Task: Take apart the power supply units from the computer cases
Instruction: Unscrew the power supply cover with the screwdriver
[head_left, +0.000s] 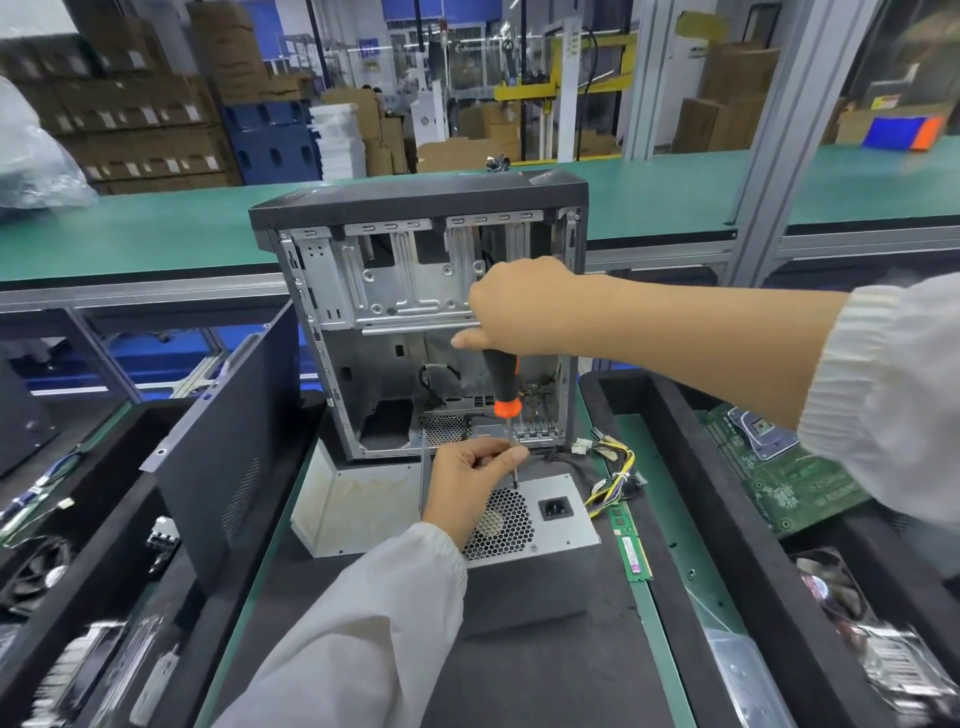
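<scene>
Orange-and-black plastic marks the handle of the screwdriver (503, 387), which stands nearly upright at the centre of the frame. The right hand (514, 306) is wrapped around the top of that handle, coming in from the right edge. Its thin shaft runs down to a point near the upper edge of the power supply unit (540, 525), a grey metal box lying on the dark mat of the desk (545, 675), lower centre, with its honeycomb fan grille and power socket facing up. The left hand (470, 480) rests on the unit beside the grille, and its thumb and fingers pinch the shaft low down to steady the tip.

Just behind the unit stands the computer case (415, 332), open and largely stripped, upper centre. A bundle of yellow and black cables (613, 470) trails from the unit toward the right. A green memory stick (631, 543) lies just right of the unit, and a green circuit board (769, 467) sits in a tray at the right.

Judging from this, the unit is already out of the case and the step in hand is undoing a screw on its cover. The next move calls for seating the tip squarely in the screw head, pressing down firmly and turning, while the left hand keeps the shaft from slipping.
</scene>
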